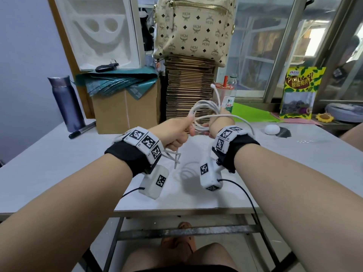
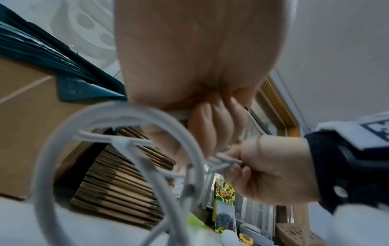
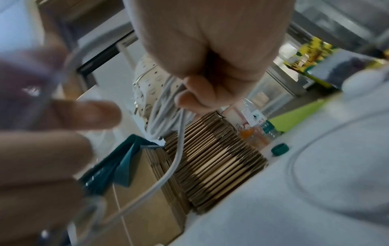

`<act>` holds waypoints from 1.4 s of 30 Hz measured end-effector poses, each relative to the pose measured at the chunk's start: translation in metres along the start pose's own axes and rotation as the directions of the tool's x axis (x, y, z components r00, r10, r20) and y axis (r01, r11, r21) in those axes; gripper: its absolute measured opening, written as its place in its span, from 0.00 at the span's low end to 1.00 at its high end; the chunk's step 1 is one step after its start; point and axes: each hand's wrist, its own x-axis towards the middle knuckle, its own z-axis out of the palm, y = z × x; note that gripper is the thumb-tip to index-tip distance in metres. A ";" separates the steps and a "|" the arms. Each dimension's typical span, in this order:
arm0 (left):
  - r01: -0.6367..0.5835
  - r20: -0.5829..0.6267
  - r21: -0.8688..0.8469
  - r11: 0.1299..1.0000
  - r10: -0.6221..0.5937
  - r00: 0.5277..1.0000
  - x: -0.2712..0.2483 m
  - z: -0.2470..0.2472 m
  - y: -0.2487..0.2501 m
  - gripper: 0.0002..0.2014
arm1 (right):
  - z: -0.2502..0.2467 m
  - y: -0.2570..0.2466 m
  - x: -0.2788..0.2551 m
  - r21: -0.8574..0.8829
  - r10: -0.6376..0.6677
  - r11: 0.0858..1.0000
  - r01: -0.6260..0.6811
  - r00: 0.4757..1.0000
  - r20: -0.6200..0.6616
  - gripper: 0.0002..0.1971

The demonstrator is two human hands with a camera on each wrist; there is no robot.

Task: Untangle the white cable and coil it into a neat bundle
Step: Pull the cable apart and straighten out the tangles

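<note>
The white cable (image 1: 204, 112) hangs in several loops above the table, held between both hands. My left hand (image 1: 176, 132) is curled in a fist round one side of the loops, and short cable ends (image 1: 173, 156) stick out below it. My right hand (image 1: 218, 124) grips the other side of the bundle, with one plug end (image 1: 212, 86) standing up above it. In the left wrist view the cable (image 2: 126, 126) curves in a big loop under the fist. The right wrist view has the fingers (image 3: 189, 98) closed round a bunch of strands (image 3: 166, 109).
On the white table (image 1: 59, 163) stand a purple flask (image 1: 65, 103), a marker (image 1: 81, 132), a cardboard box (image 1: 125, 110), a stack of flat cardboard (image 1: 188, 89) with a patterned backpack (image 1: 193, 26) on top, bottles (image 1: 228, 95), a snack bag (image 1: 300, 93) and a white round object (image 1: 272, 129).
</note>
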 end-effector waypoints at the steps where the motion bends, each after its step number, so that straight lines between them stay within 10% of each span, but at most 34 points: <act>1: 0.013 -0.068 -0.059 0.998 -0.017 0.998 0.001 0.002 0.001 0.21 | 0.004 -0.005 -0.001 0.118 0.020 0.993 -0.012 0.997 -0.068 0.08; 4: 0.003 -0.311 -0.008 1.000 -0.006 0.950 0.006 -0.003 -0.003 0.09 | 0.011 -0.013 0.003 0.232 -0.029 0.970 0.072 0.982 -0.185 0.07; 8: -0.099 -0.458 0.258 0.961 0.212 0.864 0.008 -0.011 -0.007 0.27 | 0.008 -0.014 -0.001 0.276 -0.041 0.958 0.073 0.992 -0.119 0.12; 13: -0.135 -0.241 0.043 0.990 0.142 0.960 0.012 -0.015 -0.003 0.34 | 0.002 -0.015 -0.008 0.268 -0.050 0.961 0.060 0.998 -0.045 0.15; 18: -0.177 -0.128 -0.341 0.923 0.141 0.982 0.017 -0.008 -0.001 0.11 | 0.011 -0.011 -0.019 0.173 -0.123 0.980 0.103 0.987 0.107 0.13; 22: -0.114 -0.495 0.243 0.963 0.224 0.839 0.017 -0.009 -0.004 0.35 | 0.015 -0.007 -0.018 0.138 -0.075 0.989 0.046 0.975 0.209 0.17; 25: 0.003 -0.453 0.784 0.621 0.569 0.686 0.011 -0.010 -0.008 0.40 | 0.018 0.000 -0.017 -0.020 -0.077 0.996 0.087 0.950 0.302 0.19; 28: 0.097 -0.257 0.955 0.279 0.622 0.739 0.011 -0.008 -0.003 0.21 | 0.020 0.002 -0.019 -0.032 -0.113 0.990 0.135 0.915 0.387 0.16; 30: 0.120 -0.272 0.935 0.334 0.455 0.848 0.012 -0.009 0.000 0.12 | 0.019 0.000 -0.022 0.009 -0.137 0.989 0.148 0.893 0.428 0.16; 33: 0.121 -0.336 0.756 0.643 0.222 0.915 0.013 -0.017 -0.004 0.07 | 0.017 -0.003 -0.024 0.009 -0.140 0.989 0.148 0.909 0.394 0.21; 38: 0.220 -0.466 0.654 0.724 0.157 0.871 0.016 -0.027 -0.015 0.09 | 0.008 -0.005 -0.015 -0.045 -0.020 0.999 0.031 0.976 0.219 0.15; 42: 0.264 -0.543 0.479 0.837 0.046 0.839 0.021 -0.035 -0.016 0.14 | 0.005 0.003 -0.023 -0.435 0.197 0.900 0.041 0.850 0.488 0.09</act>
